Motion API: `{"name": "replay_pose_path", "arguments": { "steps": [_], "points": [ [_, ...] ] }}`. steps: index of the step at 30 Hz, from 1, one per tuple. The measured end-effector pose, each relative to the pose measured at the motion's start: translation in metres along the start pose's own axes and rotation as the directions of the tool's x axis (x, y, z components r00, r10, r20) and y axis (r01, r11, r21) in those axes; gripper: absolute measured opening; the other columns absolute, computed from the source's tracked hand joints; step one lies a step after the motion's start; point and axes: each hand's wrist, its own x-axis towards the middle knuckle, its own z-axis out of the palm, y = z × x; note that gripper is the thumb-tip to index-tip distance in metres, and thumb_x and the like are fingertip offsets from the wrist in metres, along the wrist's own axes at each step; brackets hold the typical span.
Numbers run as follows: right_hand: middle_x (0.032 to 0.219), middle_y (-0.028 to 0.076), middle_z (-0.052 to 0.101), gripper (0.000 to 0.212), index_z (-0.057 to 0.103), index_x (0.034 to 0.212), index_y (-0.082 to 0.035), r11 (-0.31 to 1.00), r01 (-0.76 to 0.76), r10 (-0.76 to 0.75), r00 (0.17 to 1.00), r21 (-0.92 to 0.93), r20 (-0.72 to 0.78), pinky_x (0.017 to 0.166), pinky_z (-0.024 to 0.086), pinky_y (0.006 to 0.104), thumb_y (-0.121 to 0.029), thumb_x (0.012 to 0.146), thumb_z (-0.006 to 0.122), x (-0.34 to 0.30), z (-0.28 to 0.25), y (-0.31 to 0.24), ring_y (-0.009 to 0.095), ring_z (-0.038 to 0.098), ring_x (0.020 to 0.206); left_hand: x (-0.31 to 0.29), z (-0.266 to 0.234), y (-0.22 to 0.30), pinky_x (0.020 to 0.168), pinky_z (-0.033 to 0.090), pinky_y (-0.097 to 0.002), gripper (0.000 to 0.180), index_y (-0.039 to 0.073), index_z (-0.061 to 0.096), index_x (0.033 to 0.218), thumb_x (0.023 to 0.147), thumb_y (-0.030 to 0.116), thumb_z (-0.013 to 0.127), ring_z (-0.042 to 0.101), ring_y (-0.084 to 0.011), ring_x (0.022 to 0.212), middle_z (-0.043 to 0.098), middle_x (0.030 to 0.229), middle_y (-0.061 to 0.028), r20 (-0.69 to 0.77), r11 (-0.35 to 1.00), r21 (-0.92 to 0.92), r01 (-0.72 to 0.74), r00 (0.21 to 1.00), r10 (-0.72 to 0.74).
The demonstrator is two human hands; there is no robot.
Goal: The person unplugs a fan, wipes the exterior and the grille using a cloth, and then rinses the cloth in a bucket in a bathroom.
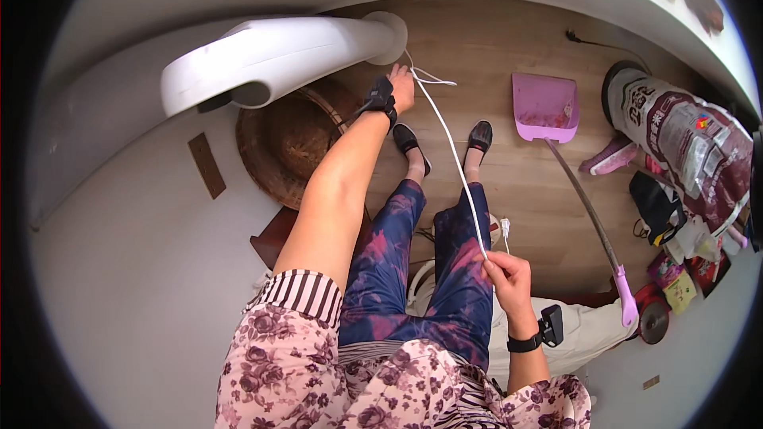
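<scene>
A white cord (451, 135) runs from beside the round base of a white stand-like appliance (302, 52) down to my right hand (511, 282), with a small loop near its far end. My right hand pinches the cord between thumb and fingers in front of my right thigh. A white plug (505, 227) on a short length of cord sticks up just beyond that hand. Farther off, my left hand (403, 89) reaches to the cord close to the appliance's base, and its fingers look closed on it, though partly hidden.
A round brown basin (266, 147) stands on the left beneath the appliance. On the wooden floor to the right lies a pink long-handled dustpan (544, 103). A large printed sack (675, 139), a black plug (572, 36) and assorted bags are along the right side.
</scene>
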Motion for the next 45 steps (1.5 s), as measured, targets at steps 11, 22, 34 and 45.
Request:
{"name": "replay_pose_path", "arguments": {
  "steps": [11,22,34,45],
  "points": [
    [0.062,0.001,0.054,0.014,0.066,0.088,0.003,1.0,-0.008,0.008,1.0,-0.017,0.0,0.046,0.032,0.0182,0.001,0.081,0.053,-0.018,0.004,-0.031,0.006,0.045,0.053,-0.01,-0.027,0.011,0.069,0.048,-0.0446,0.016,0.003,0.061,0.082,0.071,0.015,0.061,0.058,-0.0364,0.08,0.059,0.083,-0.0188,-0.187,0.95,-0.279,-0.142,0.978,0.091],
    [0.059,-0.001,0.051,0.02,0.059,0.102,0.003,0.981,-0.096,0.128,0.972,0.167,-0.194,0.039,0.022,0.0172,-0.007,0.088,0.05,-0.002,0.0,-0.032,0.001,0.032,0.042,-0.058,-0.059,0.04,0.069,0.047,-0.036,0.015,0.0,0.053,0.086,0.073,0.005,0.054,0.057,-0.0283,0.081,0.056,0.086,-0.0168,-0.331,0.992,0.104,-0.077,0.937,0.108],
    [0.059,0.002,0.055,0.024,0.055,0.109,0.002,0.969,-0.035,0.097,0.963,0.243,-0.251,0.039,0.026,0.0162,-0.004,0.087,0.049,0.063,-0.018,-0.024,0.001,0.037,0.043,-0.049,-0.068,0.008,0.069,0.045,-0.0425,0.015,-0.003,0.047,0.087,0.073,-0.002,0.052,0.059,-0.0381,0.08,0.061,0.077,-0.0215,-0.381,0.993,0.08,0.084,0.924,-0.047],
    [0.06,0.003,0.056,0.024,0.055,0.108,0.004,0.971,-0.051,0.125,0.942,0.236,-0.312,0.037,0.026,0.0166,-0.004,0.087,0.049,0.093,-0.036,-0.032,0.002,0.037,0.041,-0.025,-0.053,0.028,0.079,0.043,-0.0368,0.02,0.0,0.048,0.085,0.067,-0.003,0.054,0.051,-0.0345,0.091,0.054,0.094,-0.0156,-0.478,0.862,-0.456,-0.221,0.878,-0.028]
  ]
}}
